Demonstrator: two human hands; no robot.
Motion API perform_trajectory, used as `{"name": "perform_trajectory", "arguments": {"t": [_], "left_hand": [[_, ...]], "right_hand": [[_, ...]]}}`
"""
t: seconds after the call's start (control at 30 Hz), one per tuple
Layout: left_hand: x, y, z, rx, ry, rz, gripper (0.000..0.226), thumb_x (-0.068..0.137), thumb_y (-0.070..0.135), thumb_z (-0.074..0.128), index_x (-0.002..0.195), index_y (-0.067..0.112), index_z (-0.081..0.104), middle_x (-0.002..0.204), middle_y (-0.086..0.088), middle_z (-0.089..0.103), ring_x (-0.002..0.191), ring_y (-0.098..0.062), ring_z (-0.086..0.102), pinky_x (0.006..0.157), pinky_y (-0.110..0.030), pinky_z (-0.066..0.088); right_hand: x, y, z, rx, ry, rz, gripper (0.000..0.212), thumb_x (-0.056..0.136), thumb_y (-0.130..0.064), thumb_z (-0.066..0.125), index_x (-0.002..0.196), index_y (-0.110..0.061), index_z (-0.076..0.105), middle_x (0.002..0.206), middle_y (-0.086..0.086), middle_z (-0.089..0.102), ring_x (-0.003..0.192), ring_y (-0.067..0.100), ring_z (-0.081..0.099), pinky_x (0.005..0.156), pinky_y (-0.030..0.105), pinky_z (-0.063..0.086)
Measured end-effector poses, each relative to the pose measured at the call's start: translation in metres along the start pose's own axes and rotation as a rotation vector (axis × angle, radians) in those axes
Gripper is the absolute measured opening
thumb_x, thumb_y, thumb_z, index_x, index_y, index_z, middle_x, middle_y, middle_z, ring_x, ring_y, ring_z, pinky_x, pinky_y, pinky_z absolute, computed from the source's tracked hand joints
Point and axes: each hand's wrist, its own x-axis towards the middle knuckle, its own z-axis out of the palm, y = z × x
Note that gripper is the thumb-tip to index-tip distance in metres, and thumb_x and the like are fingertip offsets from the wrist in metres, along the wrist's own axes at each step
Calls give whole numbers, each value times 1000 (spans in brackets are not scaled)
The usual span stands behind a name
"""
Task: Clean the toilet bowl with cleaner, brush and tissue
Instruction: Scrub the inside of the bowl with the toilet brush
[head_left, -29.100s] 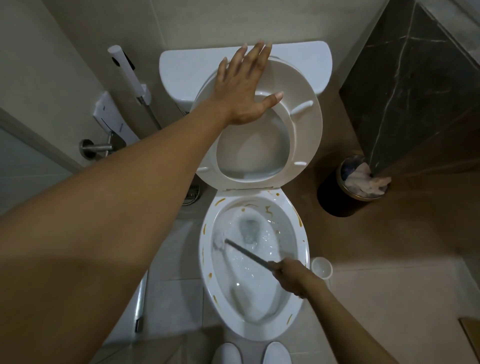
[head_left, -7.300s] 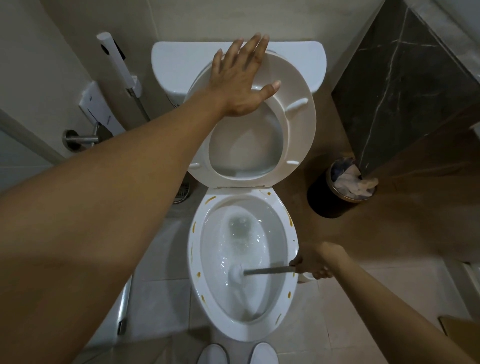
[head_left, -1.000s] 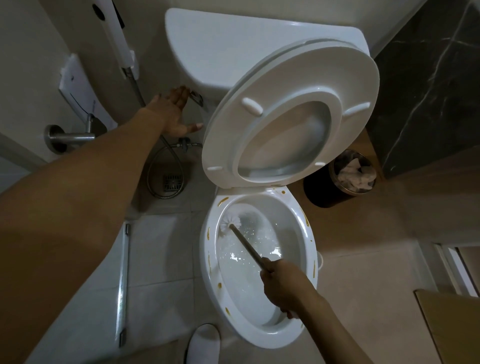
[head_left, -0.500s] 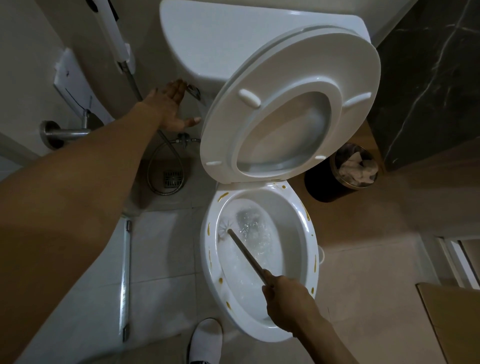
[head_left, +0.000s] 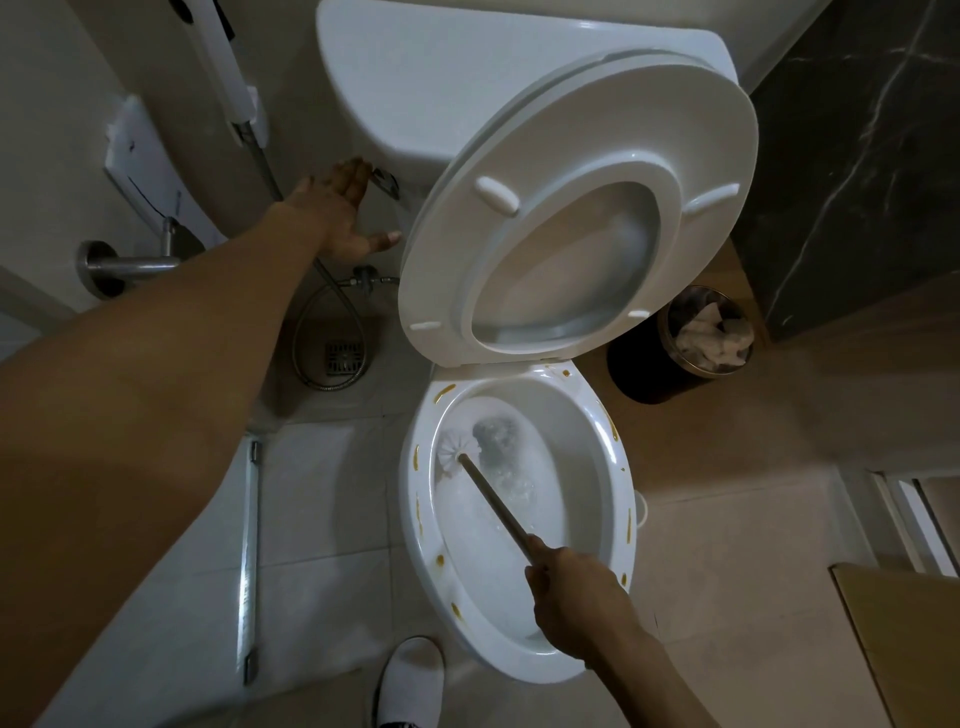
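Right hand (head_left: 576, 597), at lower centre, is clamped round the brush (head_left: 488, 499) handle; the white brush head is pressed against the upper-left inner wall of the bowl (head_left: 597, 467), where water is swirling. Yellow-brown streaks are dotted along the bowl rim. Left hand (head_left: 337, 218), fingers straight and apart, is reached to the flush lever (head_left: 385, 182) on the tank (head_left: 441, 78). No writing can be read. Crumpled tissue is held in the bin (head_left: 649, 369) at right. The seat (head_left: 582, 208) is raised.
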Motion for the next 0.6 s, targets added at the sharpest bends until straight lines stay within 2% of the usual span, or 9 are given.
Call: {"name": "perform_trajectory", "arguments": {"t": [0.17,0.27,0.43,0.6], "left_hand": [[0,0,1,-9,-6,-2,94,90,69,25,149,7,-15,158,-8,-16,146,-21,-6,118,-44,7],[1,0,1,-29,-3,-4,95,90,69,25,149,7,-15,158,-8,-15,146,-21,-6,118,-44,6],[0,0,0,-36,-8,-9,94,89,69,25,149,8,-15,158,-7,-16,146,-20,-6,118,-44,6],[0,0,0,-38,-1,-5,94,89,70,25,149,8,-14,159,-7,-15,146,-20,-6,118,-43,7]], "right_hand": [[-1,2,-5,-6,3,10,45,103,-32,34,148,-26,34,113,0,63,97,16,62,70,20,40],[-1,1,-6,-10,-5,8,46,103,-32,34,148,-27,33,113,-1,63,97,15,62,74,21,44],[-1,3,-7,1,5,17,44,103,-33,33,146,-25,37,112,-1,63,77,13,50,67,19,39],[1,4,-8,13,-4,26,45,103,-32,33,147,-25,35,109,-1,62,76,12,51,67,20,43]]}}
